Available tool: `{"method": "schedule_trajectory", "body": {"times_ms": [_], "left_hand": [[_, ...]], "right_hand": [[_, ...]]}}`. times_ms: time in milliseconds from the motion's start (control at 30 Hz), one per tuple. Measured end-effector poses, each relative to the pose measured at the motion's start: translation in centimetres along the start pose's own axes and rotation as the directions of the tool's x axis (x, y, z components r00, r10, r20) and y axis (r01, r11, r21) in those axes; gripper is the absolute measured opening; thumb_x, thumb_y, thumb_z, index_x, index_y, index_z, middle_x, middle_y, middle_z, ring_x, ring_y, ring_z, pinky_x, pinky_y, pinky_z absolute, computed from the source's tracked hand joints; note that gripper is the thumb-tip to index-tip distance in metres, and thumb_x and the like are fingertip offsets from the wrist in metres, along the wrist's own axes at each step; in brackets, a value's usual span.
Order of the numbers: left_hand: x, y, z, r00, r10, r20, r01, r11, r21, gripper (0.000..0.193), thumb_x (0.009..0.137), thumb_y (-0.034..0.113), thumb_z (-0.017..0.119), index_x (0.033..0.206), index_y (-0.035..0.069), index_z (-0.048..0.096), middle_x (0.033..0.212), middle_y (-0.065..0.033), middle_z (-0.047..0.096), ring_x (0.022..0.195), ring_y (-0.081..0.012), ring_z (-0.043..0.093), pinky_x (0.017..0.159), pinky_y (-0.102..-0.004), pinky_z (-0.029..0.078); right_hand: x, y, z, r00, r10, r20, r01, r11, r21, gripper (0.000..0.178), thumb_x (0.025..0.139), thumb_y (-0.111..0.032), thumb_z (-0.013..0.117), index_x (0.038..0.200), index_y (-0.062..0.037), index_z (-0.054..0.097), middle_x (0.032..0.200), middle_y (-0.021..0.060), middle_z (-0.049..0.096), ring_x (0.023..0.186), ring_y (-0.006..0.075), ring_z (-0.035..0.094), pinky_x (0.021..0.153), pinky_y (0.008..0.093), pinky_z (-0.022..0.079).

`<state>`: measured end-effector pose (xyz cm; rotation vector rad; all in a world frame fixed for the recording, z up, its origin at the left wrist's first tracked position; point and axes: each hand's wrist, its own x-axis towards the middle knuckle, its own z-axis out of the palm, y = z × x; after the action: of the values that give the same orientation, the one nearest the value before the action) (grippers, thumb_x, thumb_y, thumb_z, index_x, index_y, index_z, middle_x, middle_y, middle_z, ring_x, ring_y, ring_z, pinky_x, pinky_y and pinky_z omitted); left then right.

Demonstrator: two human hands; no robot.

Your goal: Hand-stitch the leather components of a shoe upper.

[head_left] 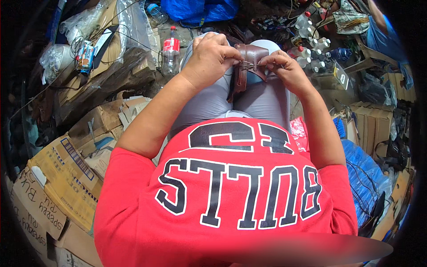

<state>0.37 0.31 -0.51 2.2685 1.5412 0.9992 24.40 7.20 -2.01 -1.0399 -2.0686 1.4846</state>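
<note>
A brown leather piece, which looks like part of a shoe, rests between my knees. It has light stitching along its edges and a narrow stitched flap hanging on its near side. A thin lace or cord crosses the leather between my fingertips. My left hand pinches at the left end of the cord, fingers closed against the leather edge. My right hand pinches from the right, thumb and forefinger together at the cord. The fingertips partly hide what they grip.
On the left stand a red-capped bottle and a wooden bench with plastic bags; cardboard boxes lie nearer. Several small bottles cluster at the right, above a blue plastic bundle. A blue bag lies beyond my knees.
</note>
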Motion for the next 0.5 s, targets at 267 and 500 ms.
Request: {"method": "schedule_trajectory", "body": {"times_ms": [267, 500], "left_hand": [[0.2, 0.9, -0.1, 0.997, 0.071, -0.006, -0.07, 0.99, 0.12, 0.016, 0.069, 0.009, 0.069, 0.082, 0.019, 0.07, 0.071, -0.0014, 0.05, 0.078, -0.0213, 0.05, 0.072, -0.0354, 0.035], [0.2, 0.6, 0.5, 0.984, 0.177, 0.011, -0.177, 0.983, 0.051, 0.016, 0.07, 0.008, 0.069, 0.083, 0.017, 0.071, 0.071, -0.0022, 0.05, 0.076, -0.0204, 0.049, 0.07, -0.0335, 0.036]], "right_hand": [[0.3, 0.0, -0.2, 0.998, 0.046, 0.046, -0.051, 0.994, 0.098, 0.025, 0.081, 0.006, 0.052, 0.095, -0.0058, 0.068, 0.089, 0.0017, 0.055, 0.088, 0.0118, 0.053, 0.082, 0.0235, 0.042], [0.1, 0.8, -0.2, 0.998, 0.045, 0.044, -0.05, 0.992, 0.117, 0.03, 0.075, 0.009, 0.052, 0.094, -0.0058, 0.07, 0.086, 0.0011, 0.055, 0.081, 0.0115, 0.052, 0.077, 0.0231, 0.043]]}}
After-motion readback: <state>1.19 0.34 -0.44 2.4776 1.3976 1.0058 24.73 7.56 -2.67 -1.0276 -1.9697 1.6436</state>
